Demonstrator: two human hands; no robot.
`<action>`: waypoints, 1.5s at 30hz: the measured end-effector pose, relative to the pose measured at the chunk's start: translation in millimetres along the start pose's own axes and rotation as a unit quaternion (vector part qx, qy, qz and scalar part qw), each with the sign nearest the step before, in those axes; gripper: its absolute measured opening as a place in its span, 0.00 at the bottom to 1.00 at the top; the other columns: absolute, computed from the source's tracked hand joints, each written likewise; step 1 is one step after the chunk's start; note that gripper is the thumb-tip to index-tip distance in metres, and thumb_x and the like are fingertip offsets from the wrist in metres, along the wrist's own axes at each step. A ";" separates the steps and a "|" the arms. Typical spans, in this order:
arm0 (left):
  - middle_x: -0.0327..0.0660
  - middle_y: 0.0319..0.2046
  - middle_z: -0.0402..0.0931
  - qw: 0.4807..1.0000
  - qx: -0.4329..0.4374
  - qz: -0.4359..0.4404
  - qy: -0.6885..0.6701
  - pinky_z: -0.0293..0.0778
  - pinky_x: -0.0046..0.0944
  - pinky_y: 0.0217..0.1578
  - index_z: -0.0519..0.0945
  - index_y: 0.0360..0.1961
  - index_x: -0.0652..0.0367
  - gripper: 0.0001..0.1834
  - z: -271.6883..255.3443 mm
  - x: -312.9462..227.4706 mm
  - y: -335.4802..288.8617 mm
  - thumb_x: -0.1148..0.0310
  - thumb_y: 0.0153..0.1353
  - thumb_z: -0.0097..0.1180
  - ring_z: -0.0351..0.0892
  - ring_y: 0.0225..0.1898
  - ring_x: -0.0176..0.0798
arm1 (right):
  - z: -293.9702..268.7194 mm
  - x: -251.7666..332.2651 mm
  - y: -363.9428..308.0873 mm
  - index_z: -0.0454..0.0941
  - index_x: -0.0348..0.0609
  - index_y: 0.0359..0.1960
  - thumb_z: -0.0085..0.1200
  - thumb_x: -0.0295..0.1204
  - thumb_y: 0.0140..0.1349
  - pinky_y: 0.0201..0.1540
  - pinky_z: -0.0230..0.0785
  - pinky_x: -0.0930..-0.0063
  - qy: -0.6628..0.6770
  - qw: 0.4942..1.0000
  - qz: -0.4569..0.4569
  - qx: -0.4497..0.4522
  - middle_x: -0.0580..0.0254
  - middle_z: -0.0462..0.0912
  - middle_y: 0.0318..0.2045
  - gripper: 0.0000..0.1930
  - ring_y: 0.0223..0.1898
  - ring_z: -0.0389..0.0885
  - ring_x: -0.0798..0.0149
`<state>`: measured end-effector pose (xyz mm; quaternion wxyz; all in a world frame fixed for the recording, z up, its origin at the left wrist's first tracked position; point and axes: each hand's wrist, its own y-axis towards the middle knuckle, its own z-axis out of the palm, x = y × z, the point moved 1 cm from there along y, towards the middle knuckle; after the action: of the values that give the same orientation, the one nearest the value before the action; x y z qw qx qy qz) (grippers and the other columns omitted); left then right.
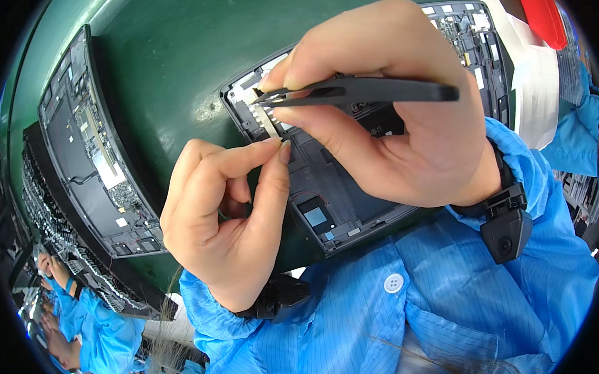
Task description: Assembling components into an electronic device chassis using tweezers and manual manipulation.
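- Fingers of the left hand [227,223], near nine o'clock from the picture's centre: thumb and forefinger press together at their tips, beside the lower end of a pale strip [267,123]; whether they pinch this end or a tiny dark piece, I cannot tell.
- Fingers of the right hand [414,132], toward two o'clock, pinch black tweezers [402,92], whose points reach toward nine o'clock.
- The pale strip lies at the ten o'clock corner of an opened, laptop-like casing [344,218], which rests on the green table [154,66] beneath both hands.
- In my judgement, the step in hand is fine handling of this strip, left fingertips at one end and tweezers at the other; I cannot say if it is being fixed or freed.
- The next move, I think, calls for a steady left pinch and a light, exact touch of the tweezer points, without scratching the parts beside.
- Hard to make out: the tweezer points merge with small parts there, so their contact is uncertain.
- Hidden: the right hand covers much of the casing's upper middle.
- Toward nine to ten o'clock stands a second casing [69,123]; a red object [539,9], toward two o'clock, is cut off by the rim.
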<state>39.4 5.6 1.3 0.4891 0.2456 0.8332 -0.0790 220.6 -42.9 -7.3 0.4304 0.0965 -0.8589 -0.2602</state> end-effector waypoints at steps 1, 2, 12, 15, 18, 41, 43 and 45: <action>0.32 0.21 0.66 1.000 0.001 0.000 0.001 0.54 0.28 0.21 0.85 0.31 0.64 0.10 0.3 0.1 -0.5 0.85 0.47 0.71 0.60 0.21 0.24 | 0.0 0.5 0.1 0.77 0.34 0.43 0.67 0.13 0.54 0.42 0.80 0.75 0.000 1.000 0.001 -0.001 0.55 0.82 0.40 0.16 0.41 0.87 0.60; 0.32 0.22 0.66 1.000 -0.002 -0.010 -0.007 0.54 0.27 0.21 0.85 0.31 0.64 0.10 0.9 0.3 -1.1 0.85 0.48 0.71 0.60 0.21 0.24 | -0.3 1.2 0.9 0.77 0.34 0.44 0.67 0.13 0.54 0.42 0.80 0.75 -0.005 1.000 0.001 0.008 0.55 0.81 0.40 0.16 0.41 0.87 0.60; 0.32 0.21 0.65 1.000 0.000 -0.018 -0.003 0.54 0.27 0.21 0.85 0.31 0.64 0.09 2.8 1.9 -1.1 0.85 0.48 0.71 0.60 0.21 0.24 | 16.4 -12.4 -7.8 0.76 0.45 0.37 0.65 0.24 0.46 0.35 0.68 0.63 -0.025 0.996 -0.039 -0.071 0.59 0.74 0.27 0.15 0.30 0.76 0.52; 0.32 0.21 0.65 1.000 0.003 -0.030 -0.003 0.54 0.27 0.21 0.85 0.31 0.64 0.09 2.4 0.9 0.9 0.84 0.48 0.71 0.60 0.21 0.23 | 50.1 -47.1 -12.8 0.75 0.43 0.37 0.65 0.24 0.45 0.33 0.69 0.61 -0.063 0.967 -0.136 -0.206 0.57 0.74 0.28 0.16 0.29 0.76 0.51; 0.32 0.21 0.65 0.999 0.003 -0.042 -0.014 0.54 0.27 0.21 0.85 0.31 0.64 0.09 -0.7 1.4 -0.8 0.84 0.48 0.71 0.60 0.21 0.23 | 9.1 -9.8 2.2 0.75 0.41 0.37 0.65 0.23 0.45 0.30 0.69 0.61 -0.008 0.998 -0.054 -0.038 0.56 0.74 0.28 0.16 0.28 0.76 0.51; 0.36 0.22 0.67 0.996 0.065 0.035 0.058 0.58 0.29 0.23 0.86 0.40 0.67 0.13 -6.5 -4.7 -4.9 0.84 0.52 0.68 0.64 0.21 0.28 | 19.1 -18.3 -1.8 0.76 0.39 0.36 0.66 0.22 0.51 0.29 0.71 0.63 -0.028 0.987 -0.111 -0.114 0.57 0.76 0.28 0.13 0.28 0.77 0.51; 0.43 0.23 0.70 0.966 0.145 0.101 0.191 0.67 0.34 0.26 0.84 0.51 0.69 0.22 -10.5 -15.5 -16.4 0.81 0.52 0.67 0.70 0.22 0.38 | 23.7 -22.9 -2.3 0.76 0.38 0.36 0.66 0.22 0.51 0.29 0.71 0.63 -0.029 0.983 -0.109 -0.145 0.57 0.76 0.28 0.13 0.28 0.77 0.51; 0.42 0.24 0.71 0.946 0.176 0.147 0.231 0.68 0.36 0.26 0.84 0.51 0.70 0.26 -11.1 -21.1 -26.5 0.71 0.50 0.71 0.69 0.23 0.40 | 24.7 -28.5 0.8 0.76 0.39 0.36 0.67 0.22 0.50 0.29 0.71 0.63 0.009 0.956 -0.185 -0.228 0.56 0.77 0.28 0.13 0.29 0.77 0.51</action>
<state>26.4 -20.3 22.1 0.2387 0.4595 0.8505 -0.0929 218.6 -22.2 -38.7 0.3934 0.1551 -0.7400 -0.5230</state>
